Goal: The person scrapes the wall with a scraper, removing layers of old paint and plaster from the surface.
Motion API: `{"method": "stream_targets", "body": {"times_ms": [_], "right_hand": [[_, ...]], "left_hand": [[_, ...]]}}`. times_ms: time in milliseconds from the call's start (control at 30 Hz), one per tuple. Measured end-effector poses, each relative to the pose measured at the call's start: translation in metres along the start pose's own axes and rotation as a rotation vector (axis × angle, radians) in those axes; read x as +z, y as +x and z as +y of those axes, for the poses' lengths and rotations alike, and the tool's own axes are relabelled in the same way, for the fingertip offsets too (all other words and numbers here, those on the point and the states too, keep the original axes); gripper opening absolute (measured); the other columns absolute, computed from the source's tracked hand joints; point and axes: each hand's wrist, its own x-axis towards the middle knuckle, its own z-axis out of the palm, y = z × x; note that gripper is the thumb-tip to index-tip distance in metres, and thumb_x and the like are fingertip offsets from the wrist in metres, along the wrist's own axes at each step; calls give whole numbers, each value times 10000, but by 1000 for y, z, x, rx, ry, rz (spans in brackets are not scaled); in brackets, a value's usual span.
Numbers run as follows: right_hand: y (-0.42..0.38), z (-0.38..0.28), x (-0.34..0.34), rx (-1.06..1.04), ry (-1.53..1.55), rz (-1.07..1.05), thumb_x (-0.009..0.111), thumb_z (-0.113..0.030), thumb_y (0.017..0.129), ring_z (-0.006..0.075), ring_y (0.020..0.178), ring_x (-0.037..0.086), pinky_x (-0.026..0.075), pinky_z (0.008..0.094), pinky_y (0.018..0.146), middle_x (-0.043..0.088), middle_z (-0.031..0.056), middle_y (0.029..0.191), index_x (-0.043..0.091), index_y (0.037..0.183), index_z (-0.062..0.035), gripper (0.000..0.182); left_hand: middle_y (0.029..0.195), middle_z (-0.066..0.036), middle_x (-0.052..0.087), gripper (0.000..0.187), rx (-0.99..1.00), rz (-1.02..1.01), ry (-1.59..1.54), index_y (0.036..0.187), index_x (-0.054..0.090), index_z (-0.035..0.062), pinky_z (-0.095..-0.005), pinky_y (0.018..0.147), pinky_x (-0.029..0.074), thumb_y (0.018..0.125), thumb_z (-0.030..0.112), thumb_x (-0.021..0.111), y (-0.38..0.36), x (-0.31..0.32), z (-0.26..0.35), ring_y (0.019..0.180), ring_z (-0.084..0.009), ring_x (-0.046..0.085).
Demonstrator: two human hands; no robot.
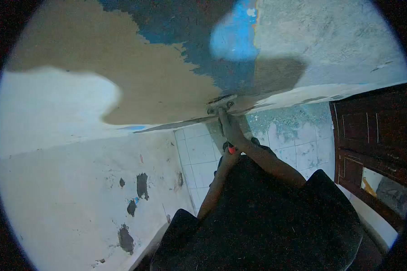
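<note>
In the head view, my right hand [232,130] reaches up to the wall, its fingers closed on a wide flat trowel [221,100]. The trowel's long edge lies against the wall surface, just under the blue paint. Lower down, close to my body, my left hand [231,156] is closed around a red-handled tool [232,149]; its far end is hard to make out. The wall [167,77] in front carries a beige-grey coat on the left, blue paint [237,40] in the middle and rough grey plaster [325,36] on the right.
A white side wall [77,194] on the left has several dark patches of lost paint. White floor tiles [196,147], smeared with grey material on the right, lie below. A dark brown panelled door [375,124] stands at the right.
</note>
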Motion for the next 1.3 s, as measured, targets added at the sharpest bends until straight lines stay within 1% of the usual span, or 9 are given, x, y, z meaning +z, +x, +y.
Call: {"method": "stream_targets", "body": {"times_ms": [233, 467, 567, 633, 800, 933, 1167, 1233, 1300], "right_hand": [[1, -7, -5, -5, -100, -13, 377, -480, 918, 73, 391, 332, 289, 256, 390, 327, -32, 472, 404, 611, -101, 488], [0, -14, -6, 4, -165, -41, 358, -475, 924, 104, 433, 371, 290, 301, 424, 342, -22, 491, 423, 621, -88, 496], [2, -28, -1, -71, -123, -16, 368, -485, 918, 102, 429, 371, 291, 294, 422, 363, -21, 503, 430, 638, -95, 483], [4, -14, -5, -79, -59, -19, 374, -491, 914, 96, 427, 369, 290, 287, 419, 371, -21, 507, 432, 644, -102, 477], [9, -2, -3, -19, -139, -33, 374, -501, 910, 68, 401, 350, 296, 247, 400, 359, -22, 484, 419, 631, -99, 492], [6, -1, -1, 66, -93, -48, 370, -517, 906, 71, 381, 341, 281, 246, 376, 343, -30, 468, 402, 602, -108, 510], [8, -8, 2, -51, -105, -5, 383, -495, 910, 82, 366, 312, 271, 254, 373, 343, -30, 467, 396, 621, -114, 479], [11, 16, -3, -55, -116, -23, 375, -473, 921, 79, 372, 321, 276, 249, 373, 339, -30, 468, 397, 636, -114, 459], [10, 12, 0, 98, -85, 20, 374, -466, 923, 77, 381, 338, 283, 246, 376, 353, -26, 472, 398, 636, -114, 454]], "left_hand": [[648, -18, 550, 215, 319, 209, -20, 862, 539, 24, -283, 455, 392, 800, 207, 632, -4, 15, -9, 515, -119, 519], [678, -22, 568, 223, -38, 41, -64, 897, 546, 17, -287, 468, 410, 805, 207, 618, -6, 20, 31, 529, -130, 532], [669, -28, 564, 221, 614, 284, -36, 893, 546, 15, -293, 494, 418, 807, 207, 614, 3, 29, 5, 556, -132, 539], [723, -49, 584, 241, -141, -4, -160, 929, 551, 10, -316, 576, 444, 810, 212, 608, -2, 20, 33, 648, -156, 561], [722, -63, 578, 209, 249, 140, 65, 861, 561, 5, -333, 575, 423, 793, 195, 617, 6, 15, -2, 662, -177, 550], [632, -41, 538, 155, -148, 33, -33, 799, 548, 12, -313, 503, 416, 800, 161, 587, -15, 8, 38, 533, -144, 515], [621, -28, 534, 161, 121, 99, -76, 758, 552, 25, -306, 497, 407, 809, 176, 571, -6, 16, 25, 532, -139, 508], [648, -33, 560, 179, -173, 45, -630, 739, 574, 25, -320, 537, 418, 812, 188, 565, 4, 11, 10, 587, -134, 526], [655, -52, 571, 200, 147, -61, -32, 725, 576, 25, -321, 543, 415, 815, 203, 567, 20, 5, -30, 597, -130, 522]]}}
